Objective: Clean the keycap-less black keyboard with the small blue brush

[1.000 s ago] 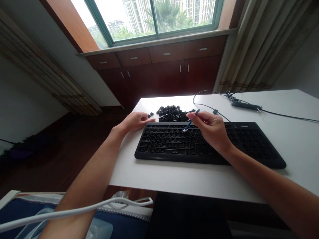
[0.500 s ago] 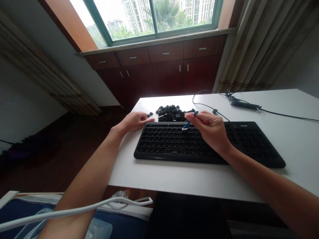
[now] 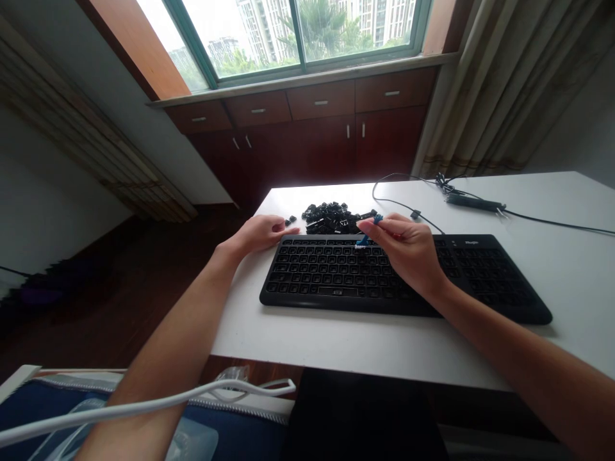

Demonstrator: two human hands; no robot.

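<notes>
A: Head camera, and the right hand is over the black keyboard, fingers pinched shut on a small blue tool. Its tip is down at the top key row.

B: And the left hand?

A: Lying loosely curled on the white table, against the keyboard's far-left corner. Holding nothing that I can see.

B: What's behind the keyboard?

A: A pile of loose black keycaps, just beyond the top edge, between the two hands. A couple of strays near the left fingertips. A black cable trails across the table, far right.
</notes>
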